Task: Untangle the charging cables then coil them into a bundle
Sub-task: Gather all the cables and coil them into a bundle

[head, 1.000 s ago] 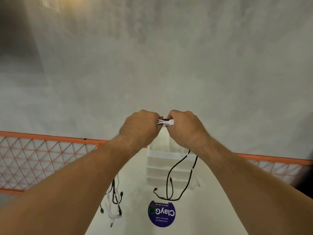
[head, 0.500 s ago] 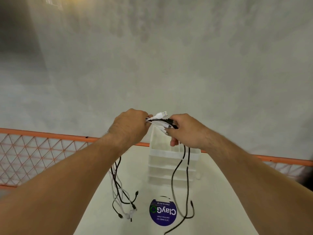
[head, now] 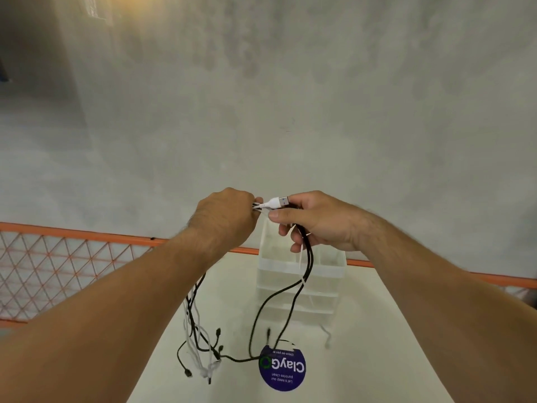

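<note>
Above the bench (head: 377, 367), the left hand (head: 223, 219) grips the charging cables (head: 311, 261) behind the white plug (head: 274, 202); the right hand (head: 316, 225) pinches black strands; ends trail on the bench; best draw one strand free slowly, plugs level.

Two hands are raised over the bench: one left hand (head: 223, 219) and one right hand (head: 319, 223). Between them runs one bunch of charging cables (head: 259, 206) in two colours, black and white; the exact number of strands cannot be told. One white USB plug (head: 277, 202) sticks out at the top. Below the right hand two black strands (head: 309, 263) hang, with one thin white strand beside them. At least four small black connectors (head: 218, 332) show at the dangling ends. There is one bench (head: 363, 350), one clear drawer unit (head: 325, 274), one round blue sticker (head: 283, 370) and one orange mesh barrier (head: 58, 263).
</note>
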